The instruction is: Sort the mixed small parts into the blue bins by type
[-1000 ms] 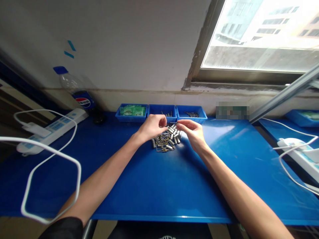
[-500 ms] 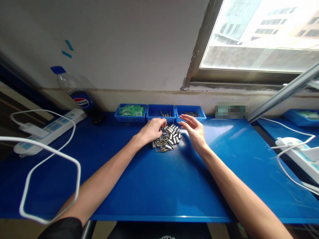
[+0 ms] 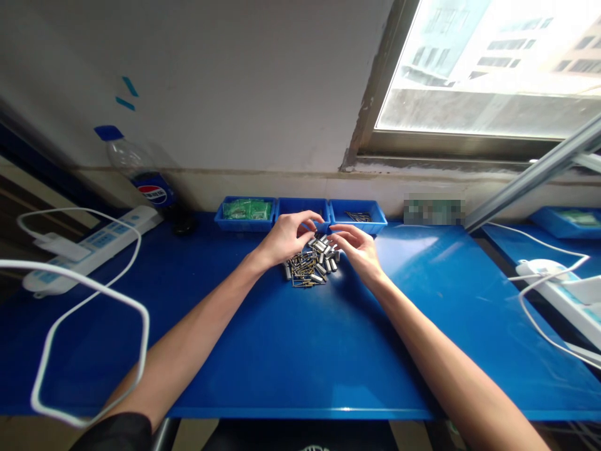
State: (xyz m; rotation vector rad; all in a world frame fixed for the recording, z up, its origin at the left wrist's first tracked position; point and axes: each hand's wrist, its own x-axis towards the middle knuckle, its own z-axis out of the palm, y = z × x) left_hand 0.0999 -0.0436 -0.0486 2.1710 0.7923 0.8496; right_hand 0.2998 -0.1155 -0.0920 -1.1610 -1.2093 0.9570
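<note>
A heap of small metal parts [image 3: 310,263], silver sleeves and brass-tipped pins, lies on the blue table [image 3: 300,351] in front of three blue bins. My left hand [image 3: 286,238] hovers at the heap's left far edge, its thumb and fingers curled into a pinch; what it holds is too small to name. My right hand [image 3: 353,245] is at the heap's right side, fingers bent and pinched toward the left hand over the silver sleeves. The fingertips of both hands nearly meet above the heap.
Three blue bins stand against the wall: the left bin [image 3: 245,212] with green pieces, the middle bin [image 3: 300,208], the right bin [image 3: 359,215] with dark pins. A Pepsi bottle [image 3: 141,175] and power strip [image 3: 89,244] with white cable [image 3: 84,294] lie left. Another power strip [image 3: 563,288] lies right.
My right hand had opened and lifted away from the heap; now it has come back down with bent fingers. My left hand has risen from the heap into a pinch beside it.
</note>
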